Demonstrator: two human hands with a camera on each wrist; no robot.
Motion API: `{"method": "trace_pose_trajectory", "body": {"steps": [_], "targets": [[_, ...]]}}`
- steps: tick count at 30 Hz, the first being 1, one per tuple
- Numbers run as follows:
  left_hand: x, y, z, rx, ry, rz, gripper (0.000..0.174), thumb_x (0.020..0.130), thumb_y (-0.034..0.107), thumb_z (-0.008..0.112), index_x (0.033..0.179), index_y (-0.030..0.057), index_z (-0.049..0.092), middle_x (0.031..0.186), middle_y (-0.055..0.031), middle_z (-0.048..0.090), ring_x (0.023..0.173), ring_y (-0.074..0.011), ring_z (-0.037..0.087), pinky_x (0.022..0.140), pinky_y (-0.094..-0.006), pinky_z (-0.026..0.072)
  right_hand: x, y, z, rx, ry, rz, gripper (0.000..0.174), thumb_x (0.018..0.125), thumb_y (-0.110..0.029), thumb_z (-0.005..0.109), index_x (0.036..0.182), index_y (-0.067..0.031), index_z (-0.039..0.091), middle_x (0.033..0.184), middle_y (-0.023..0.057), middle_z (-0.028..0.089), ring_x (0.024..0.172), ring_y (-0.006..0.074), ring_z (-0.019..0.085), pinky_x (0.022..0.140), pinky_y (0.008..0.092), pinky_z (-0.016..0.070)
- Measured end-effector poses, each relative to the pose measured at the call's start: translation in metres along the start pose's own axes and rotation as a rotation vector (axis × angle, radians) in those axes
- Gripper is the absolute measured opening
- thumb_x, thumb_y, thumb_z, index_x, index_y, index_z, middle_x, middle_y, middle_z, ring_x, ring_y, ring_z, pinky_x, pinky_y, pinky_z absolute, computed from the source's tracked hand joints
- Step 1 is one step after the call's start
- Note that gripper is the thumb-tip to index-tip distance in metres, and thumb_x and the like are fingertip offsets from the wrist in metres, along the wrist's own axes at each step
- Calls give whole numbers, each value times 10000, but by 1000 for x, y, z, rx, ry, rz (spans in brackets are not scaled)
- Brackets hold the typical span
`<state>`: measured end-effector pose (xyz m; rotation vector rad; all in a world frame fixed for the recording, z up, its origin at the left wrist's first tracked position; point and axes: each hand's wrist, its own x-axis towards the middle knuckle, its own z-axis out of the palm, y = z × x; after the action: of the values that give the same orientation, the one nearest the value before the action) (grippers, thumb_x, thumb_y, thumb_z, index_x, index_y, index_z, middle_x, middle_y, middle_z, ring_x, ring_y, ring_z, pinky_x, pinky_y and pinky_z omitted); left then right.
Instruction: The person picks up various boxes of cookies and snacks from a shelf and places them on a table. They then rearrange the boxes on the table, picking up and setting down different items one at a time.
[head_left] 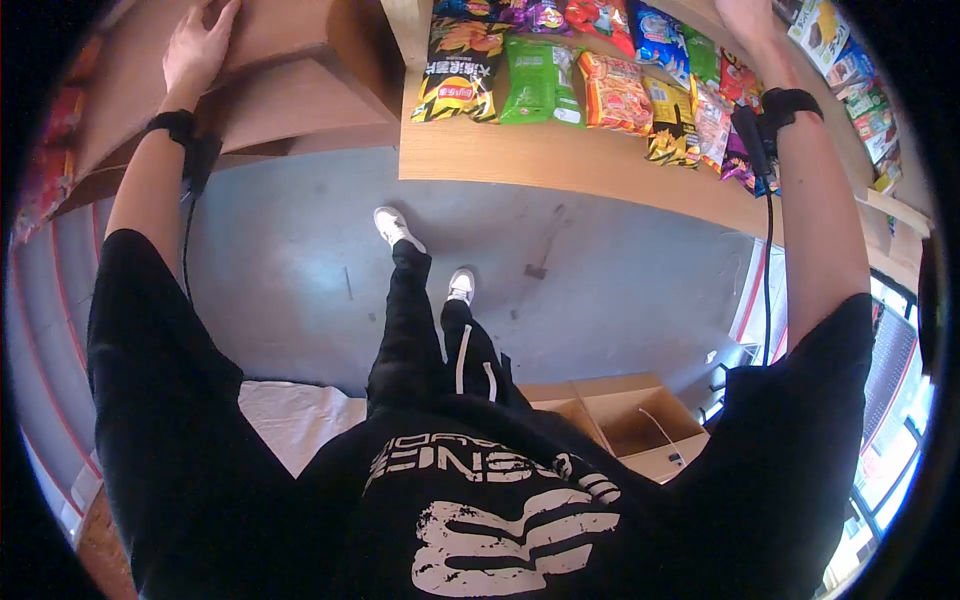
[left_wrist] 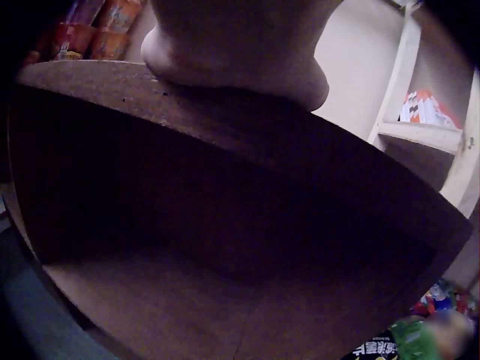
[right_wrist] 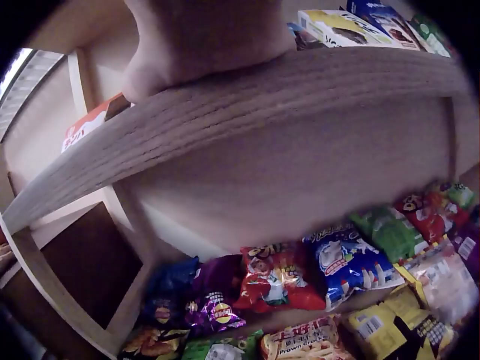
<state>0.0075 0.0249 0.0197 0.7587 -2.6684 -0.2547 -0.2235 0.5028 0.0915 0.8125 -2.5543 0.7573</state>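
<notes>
At the upper left of the head view my left hand (head_left: 198,50) rests on a brown wooden unit (head_left: 300,95), thumb held out and fingers partly cut off by the frame. The left wrist view shows the heel of that hand (left_wrist: 240,49) on the board's edge (left_wrist: 225,139). My right hand (head_left: 750,20) reaches to the top edge of the head view, its fingers out of sight. In the right wrist view its heel (right_wrist: 210,41) lies on a shelf board (right_wrist: 247,109), above rows of snack bags such as a red one (right_wrist: 279,281) and a blue one (right_wrist: 349,259).
Snack bags, among them a green one (head_left: 542,85), line a pale wooden shelf (head_left: 480,155) ahead. Boxed packets (right_wrist: 349,30) stand on the upper board. Behind the person's feet are open cardboard boxes (head_left: 640,425) and a white cloth (head_left: 295,415). Cables hang from both wrists.
</notes>
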Motion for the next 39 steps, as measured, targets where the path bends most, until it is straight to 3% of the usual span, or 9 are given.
{"method": "trace_pose_trajectory", "body": {"steps": [4,6,7,10,17,19,24,28,39], "targets": [[22,-36,27,54,98,44,652,914,504,562,1332,4,532,1407,-241,481,1321,-380,436,1110,-408,351,1,-4,-1,17,-17,35,250,857,-233,699,784,-20,590,648,40,541,617,129,489,584,299,411],[37,-55,39,142,62,76,747,885,662,459,1440,162,451,1467,-106,464,1367,-282,415,1117,-415,341,-2,-8,-2,-5,4,3,254,857,-235,698,784,-18,590,647,41,540,617,128,488,582,302,408],[40,-59,41,141,63,73,747,885,662,459,1440,162,451,1467,-106,464,1367,-282,415,1117,-415,341,-2,-10,-1,-26,20,-30,257,858,-237,697,783,-17,589,646,42,538,618,127,487,580,305,406],[38,-64,46,143,70,108,740,888,656,460,1436,158,457,1472,-107,458,1370,-284,411,1119,-415,339,3,-4,0,-45,-27,68,259,856,-241,696,785,-18,588,643,42,535,615,129,486,575,315,400],[29,-49,43,117,116,113,709,900,634,464,1430,163,470,1497,-118,423,1394,-282,377,1141,-410,308,6,12,3,-85,-28,55,255,858,-247,694,802,-22,588,642,37,532,619,146,484,589,313,398],[22,-40,39,107,116,81,708,901,632,453,1412,144,494,1498,-138,417,1411,-292,345,1157,-402,274,10,46,11,15,-61,19,307,887,-345,691,884,-44,628,661,-44,479,625,70,437,581,251,392],[19,-38,39,122,111,103,693,912,586,467,1422,117,472,1498,-159,409,1412,-303,341,1164,-419,254,4,19,6,-125,-83,80,286,901,-314,677,878,-39,601,660,-25,478,627,71,432,584,256,394],[11,-24,30,116,114,56,632,939,534,473,1435,143,456,1515,-158,382,1422,-309,324,1173,-429,240,2,16,7,-16,-92,174,314,875,-304,682,814,-27,549,642,64,506,589,179,469,568,342,416],[11,-7,9,26,-15,-37,653,924,478,484,1449,97,405,1544,-159,323,1454,-269,257,1196,-441,172,5,-1,3,-41,-80,178,294,884,-234,668,774,-30,487,618,66,426,557,186,407,536,362,360]]}}
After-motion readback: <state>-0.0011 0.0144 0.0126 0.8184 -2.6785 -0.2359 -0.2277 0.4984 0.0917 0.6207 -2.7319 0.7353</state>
